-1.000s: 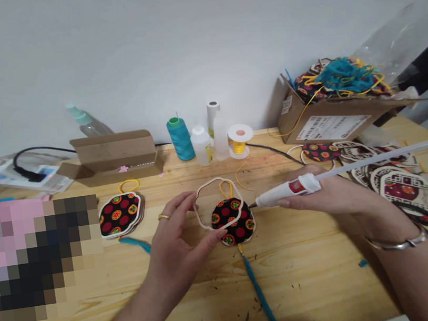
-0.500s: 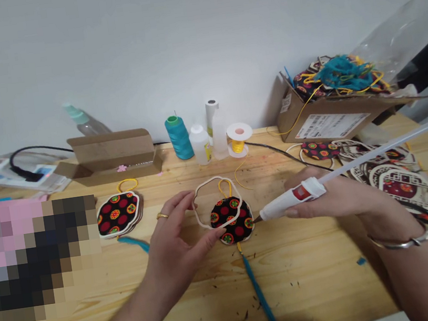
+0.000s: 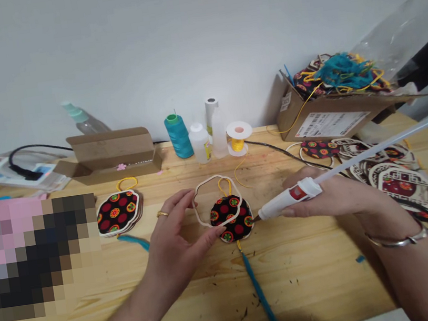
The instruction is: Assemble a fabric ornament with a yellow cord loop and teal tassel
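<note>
A thin, pale scalloped frame [image 3: 201,216] is held between the fingers and thumb of my left hand [image 3: 179,234]. It is raised over part of a black fabric-covered pendant [image 3: 239,229] with red and orange flower dots. From this pendant a yellow loop sticks out at the top and a teal tassel [image 3: 261,293] trails below. My left thumb tip lies at the pendant's lower left. Closed round a white glue gun [image 3: 283,202] is my right hand [image 3: 322,195], with a clear glue stick [image 3: 387,144] out of its back. The dark nozzle is at the pendant's right edge.
Left stands a stack of similar pendants [image 3: 117,214]. Behind are an open cardboard box [image 3: 120,171], teal thread [image 3: 179,138], small bottles [image 3: 200,144] and a yellow cord spool [image 3: 238,131]. Right, a filled carton [image 3: 327,118] stands behind scattered frames [image 3: 404,187]. A black cable [image 3: 276,149] crosses there.
Almost nothing differs. My left hand and the frame keep their place, and the glue gun's nozzle stays at the pendant's right edge, shifted very slightly left.
</note>
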Demonstrator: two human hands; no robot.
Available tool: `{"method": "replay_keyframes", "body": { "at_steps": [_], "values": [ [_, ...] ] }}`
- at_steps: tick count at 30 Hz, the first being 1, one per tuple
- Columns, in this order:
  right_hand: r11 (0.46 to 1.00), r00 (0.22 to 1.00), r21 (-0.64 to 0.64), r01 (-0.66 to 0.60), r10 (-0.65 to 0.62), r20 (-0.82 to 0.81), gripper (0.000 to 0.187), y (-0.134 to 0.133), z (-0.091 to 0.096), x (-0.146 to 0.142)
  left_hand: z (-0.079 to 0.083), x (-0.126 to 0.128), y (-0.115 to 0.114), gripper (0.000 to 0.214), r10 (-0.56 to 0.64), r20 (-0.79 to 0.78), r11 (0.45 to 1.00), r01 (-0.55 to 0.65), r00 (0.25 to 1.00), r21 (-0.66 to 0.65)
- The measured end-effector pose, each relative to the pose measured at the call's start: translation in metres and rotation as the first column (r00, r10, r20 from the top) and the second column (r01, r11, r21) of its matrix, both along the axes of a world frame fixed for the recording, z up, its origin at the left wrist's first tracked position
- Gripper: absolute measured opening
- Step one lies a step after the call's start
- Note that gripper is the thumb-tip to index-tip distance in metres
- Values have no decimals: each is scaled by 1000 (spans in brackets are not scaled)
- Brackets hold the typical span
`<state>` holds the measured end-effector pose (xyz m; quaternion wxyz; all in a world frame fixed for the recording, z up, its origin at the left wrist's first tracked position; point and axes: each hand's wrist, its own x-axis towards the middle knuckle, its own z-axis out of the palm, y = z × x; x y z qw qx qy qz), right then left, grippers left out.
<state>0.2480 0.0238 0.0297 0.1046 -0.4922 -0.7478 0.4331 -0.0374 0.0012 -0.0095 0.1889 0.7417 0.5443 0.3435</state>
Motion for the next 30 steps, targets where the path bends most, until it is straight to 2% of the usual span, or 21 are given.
{"method": "replay_keyframes", "body": {
  "at_steps": [8,12,16,20,24,30],
  "values": [
    [1000,999,12,2,-2,38,33,0,-1,4,1,0,0,57,-3,-13,1000,3,1000,-1],
    [997,1000,71,17,-17,-4,30,2,-1,9,1,0,0,57,-2,-2,1000,2,1000,4],
    [996,998,76,56,-54,-31,30,2,4,9,0,0,1,56,13,-2,1000,-12,1000,7],
    [998,996,52,-29,33,-81,31,-3,8,-2,1,1,2,57,45,-14,999,-44,999,24],
    [994,986,31,-104,107,-124,32,-7,6,-18,2,1,2,57,22,-20,999,-22,1000,29],
    [990,990,44,-135,137,-37,26,-10,3,-29,2,1,1,58,11,-11,1000,-10,1000,20]
  ]
}}
